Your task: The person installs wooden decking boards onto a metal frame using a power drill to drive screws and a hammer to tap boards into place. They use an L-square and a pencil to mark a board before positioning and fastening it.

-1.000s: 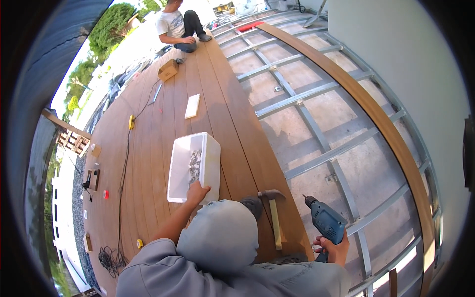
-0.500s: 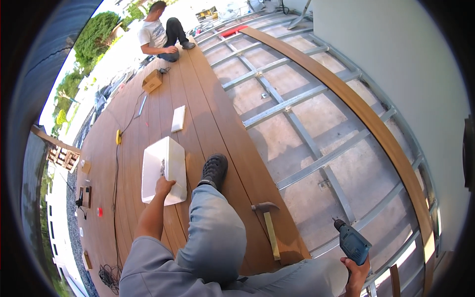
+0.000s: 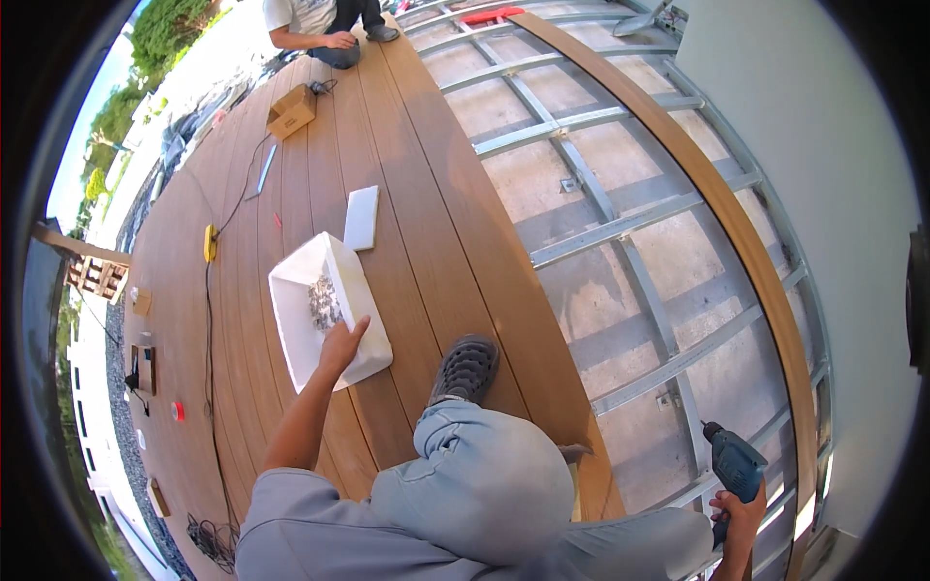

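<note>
An outdoor deck-building site: long brown wood-look planks (image 3: 242, 310) lie at nine o'clock, an open silver metal joist grid (image 3: 620, 229) at two, a blue power drill (image 3: 738, 465) at four, a bushy green tree (image 3: 167, 41) at ten.

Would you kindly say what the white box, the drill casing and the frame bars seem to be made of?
White box: foam or plastic, matte; plain white walls leave it open. Drill casing: probably hard plastic, satin, by its blue moulded shell. Frame bars: likely galvanized steel, dull silvery sheen.
</note>
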`<state>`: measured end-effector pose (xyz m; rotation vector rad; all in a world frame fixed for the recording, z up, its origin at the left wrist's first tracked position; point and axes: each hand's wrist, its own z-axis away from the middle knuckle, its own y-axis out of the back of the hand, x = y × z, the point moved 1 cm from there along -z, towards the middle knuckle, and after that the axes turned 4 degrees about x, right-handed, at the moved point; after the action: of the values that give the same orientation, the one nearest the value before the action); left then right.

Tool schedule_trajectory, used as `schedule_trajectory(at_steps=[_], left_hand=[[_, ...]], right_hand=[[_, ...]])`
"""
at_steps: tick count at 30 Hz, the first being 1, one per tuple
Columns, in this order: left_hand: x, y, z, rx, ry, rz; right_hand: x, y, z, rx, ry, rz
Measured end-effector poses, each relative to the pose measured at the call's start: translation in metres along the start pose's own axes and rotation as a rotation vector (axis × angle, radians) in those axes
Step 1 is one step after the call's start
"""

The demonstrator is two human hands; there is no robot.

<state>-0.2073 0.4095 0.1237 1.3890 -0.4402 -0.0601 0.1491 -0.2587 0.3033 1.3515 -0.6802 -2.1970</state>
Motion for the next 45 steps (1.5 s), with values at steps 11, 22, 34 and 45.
schedule_trajectory(at_steps=[11, 22, 34, 45], left_hand=[[-0.151, -0.012, -0.123, -0.004, 0.232, 0.254], [-0.103, -0.049, -0.154, 0.06, -0.016, -0.133], [-0.13, -0.061, -0.182, -0.118, -0.001, -0.073], [-0.132, -0.008, -0.155, -0.347, 0.289, 0.3]], right_hand=[[-0.016, -0.005, 0.048, 0.195, 0.006, 0.044], [-0.145, -0.13, 0.131, 0.283, -0.074, -0.262], [-0.185, -0.226, 0.132, 0.042, -0.061, -0.292], [-0.214, -0.265, 0.116, -0.104, -0.098, -0.291]])
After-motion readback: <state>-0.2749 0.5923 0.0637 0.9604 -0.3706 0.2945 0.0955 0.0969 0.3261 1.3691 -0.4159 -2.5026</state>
